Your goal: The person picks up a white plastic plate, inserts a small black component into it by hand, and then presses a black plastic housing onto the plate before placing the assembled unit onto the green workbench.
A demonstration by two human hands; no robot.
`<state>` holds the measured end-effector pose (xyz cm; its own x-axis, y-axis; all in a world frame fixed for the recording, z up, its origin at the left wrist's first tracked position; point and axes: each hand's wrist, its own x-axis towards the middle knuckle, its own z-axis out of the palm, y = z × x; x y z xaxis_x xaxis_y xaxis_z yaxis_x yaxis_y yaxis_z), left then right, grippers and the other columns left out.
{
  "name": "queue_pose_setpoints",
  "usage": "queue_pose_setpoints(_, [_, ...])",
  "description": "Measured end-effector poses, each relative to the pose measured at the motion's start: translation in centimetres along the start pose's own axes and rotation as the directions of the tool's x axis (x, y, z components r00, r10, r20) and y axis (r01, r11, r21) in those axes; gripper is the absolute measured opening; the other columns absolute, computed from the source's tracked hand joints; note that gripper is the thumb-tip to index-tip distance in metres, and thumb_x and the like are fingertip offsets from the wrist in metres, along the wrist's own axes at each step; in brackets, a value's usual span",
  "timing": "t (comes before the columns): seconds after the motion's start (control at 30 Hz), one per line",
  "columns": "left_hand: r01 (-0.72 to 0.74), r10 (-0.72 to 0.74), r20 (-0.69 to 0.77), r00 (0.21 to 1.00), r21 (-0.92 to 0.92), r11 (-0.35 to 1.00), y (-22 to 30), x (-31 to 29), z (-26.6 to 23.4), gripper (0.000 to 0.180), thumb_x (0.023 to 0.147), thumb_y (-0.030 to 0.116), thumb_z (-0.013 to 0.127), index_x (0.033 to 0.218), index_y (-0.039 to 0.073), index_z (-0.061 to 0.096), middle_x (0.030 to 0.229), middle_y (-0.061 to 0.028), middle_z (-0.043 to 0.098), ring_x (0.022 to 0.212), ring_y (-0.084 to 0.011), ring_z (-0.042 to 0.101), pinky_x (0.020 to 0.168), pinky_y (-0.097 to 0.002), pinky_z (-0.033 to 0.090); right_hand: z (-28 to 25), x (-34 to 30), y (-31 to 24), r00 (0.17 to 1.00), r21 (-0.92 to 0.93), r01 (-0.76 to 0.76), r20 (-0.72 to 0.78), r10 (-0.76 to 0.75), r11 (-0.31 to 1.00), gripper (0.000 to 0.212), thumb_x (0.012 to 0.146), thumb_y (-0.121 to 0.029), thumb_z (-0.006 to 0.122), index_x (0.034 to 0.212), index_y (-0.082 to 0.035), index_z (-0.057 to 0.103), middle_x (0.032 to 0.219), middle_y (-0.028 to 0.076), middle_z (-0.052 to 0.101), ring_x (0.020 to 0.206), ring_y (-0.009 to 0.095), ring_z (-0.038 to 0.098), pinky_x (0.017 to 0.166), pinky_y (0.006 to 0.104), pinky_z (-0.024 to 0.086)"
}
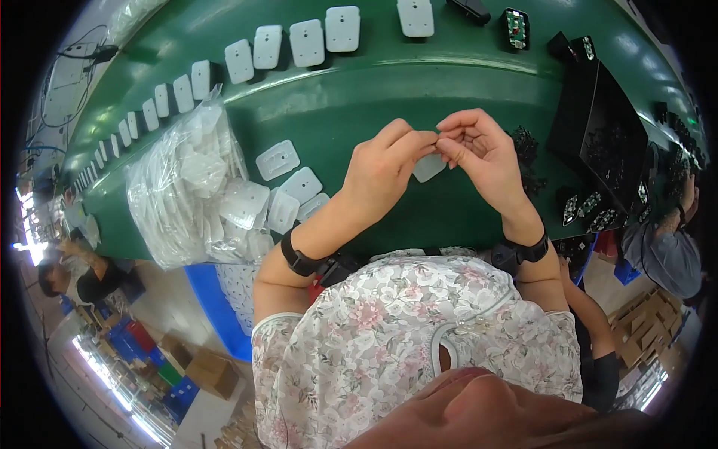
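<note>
Over the green table, my left hand (383,163) and my right hand (485,156) meet fingertip to fingertip. Both are closed in a pinch, and whatever lies between the fingers is too small to make out. Just below them a translucent white plastic cover (428,170) rests on the table, partly hidden by my hands. Left of my left hand lie several more such covers (301,185), spilling beside a clear plastic bag (176,191) full of them. A heap of small black parts (527,153) sits close to my right hand.
White boxy housings (307,43) stand in a long row along the far side. A black housing with a green circuit board (516,30) is at the far right. Nearer stands a black bin (598,127), with small circuit assemblies (589,203) beside it. Other people work at both sides.
</note>
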<state>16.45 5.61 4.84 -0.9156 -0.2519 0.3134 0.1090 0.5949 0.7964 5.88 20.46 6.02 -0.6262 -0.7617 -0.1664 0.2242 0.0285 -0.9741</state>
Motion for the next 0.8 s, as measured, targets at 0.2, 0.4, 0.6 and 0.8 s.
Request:
queue_pose_setpoints(0.2, [0.092,-0.093,0.005,0.996,-0.158,0.983,-0.4,-0.2,-0.3,0.020,0.082,-0.006,0.063,0.099,0.004,0.066,0.077,-0.0089,0.058,0.060,-0.0174,0.056,0.051,-0.0288,0.046,-0.1,0.1,-0.1,0.986,-0.337,0.153,-0.011,-0.166,0.929,0.008,0.083,-0.002,0.067,0.090,0.001,0.064,0.088,0.005,0.060,0.075,0.010,0.057,0.065,0.0231,0.046])
queue_pose_setpoints(0.4, [0.098,-0.090,0.040,0.995,-0.262,0.960,-1.0,-0.4,0.6,0.019,0.086,-0.009,0.059,0.102,0.000,0.065,0.086,-0.0082,0.059,0.059,-0.0095,0.054,0.047,-0.0202,0.044,-0.4,-0.4,0.3,0.980,-0.314,0.186,-0.011,-0.199,0.931,0.007,0.084,-0.004,0.067,0.086,0.000,0.062,0.082,0.003,0.054,0.068,0.011,0.051,0.059,0.0252,0.042])
queue_pose_setpoints(0.6, [0.478,-0.474,0.153,0.867,-0.521,0.707,-0.3,-0.3,1.2,0.036,0.091,-0.004,0.055,0.125,-0.007,0.046,0.092,-0.0131,0.060,0.067,-0.0163,0.063,0.058,-0.0278,0.056,-0.4,-1.0,1.0,0.938,-0.371,0.274,-0.101,-0.332,0.887,0.010,0.082,-0.004,0.067,0.083,0.000,0.058,0.080,0.004,0.053,0.066,0.012,0.052,0.057,0.0256,0.043])
queue_pose_setpoints(0.8, [0.641,-0.593,0.342,0.729,-0.646,0.415,-0.8,-1.0,1.9,0.011,0.093,0.003,0.057,0.101,-0.004,0.057,0.089,-0.0157,0.068,0.076,-0.0200,0.069,0.073,-0.0291,0.056,-1.1,-2.3,1.5,0.921,-0.499,0.263,-0.125,-0.368,0.826,0.011,0.079,-0.001,0.068,0.082,-0.002,0.058,0.076,0.004,0.051,0.065,0.014,0.051,0.057,0.0256,0.041])
